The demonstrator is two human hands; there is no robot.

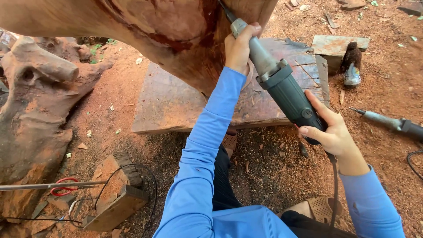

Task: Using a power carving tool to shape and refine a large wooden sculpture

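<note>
My left hand point(239, 47) grips the slim metal neck of a grey-green electric die grinder point(282, 88), close to its tip. My right hand point(328, 130) holds the thick rear body of the same tool, where the cord leaves it. The grinder's bit touches the underside of a large reddish carved wood piece point(145, 31) that fills the top of the view. Both arms wear blue sleeves. The bit itself is mostly hidden against the wood.
A thick wooden slab point(176, 105) lies on the dirt under the carving. A gnarled root stump point(35, 110) stands at left. A second grinder point(392, 123) lies at right beside a brush point(351, 66). Wood blocks, cables and red-handled scissors point(64, 187) lie at lower left.
</note>
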